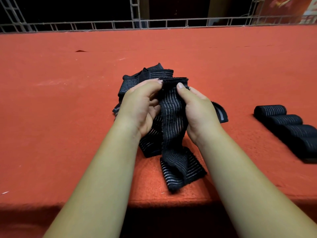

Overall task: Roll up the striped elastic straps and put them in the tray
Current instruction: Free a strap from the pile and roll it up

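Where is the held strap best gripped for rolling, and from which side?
Probably grip the strap at its top end, from both side edges, as the left hand and right hand pinch it: that end is free and flat, the tail hangs slack.

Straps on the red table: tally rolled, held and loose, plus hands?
Rolls: 4 visible, row cut by the frame edge
Held strap: 1
Hands: 2, left hand and right hand, both pinching it
Loose pile: tangled, cannot count
Total: 7 countable, plus the pile

Head-worn camera faces forward and down, near the red table [68, 103].
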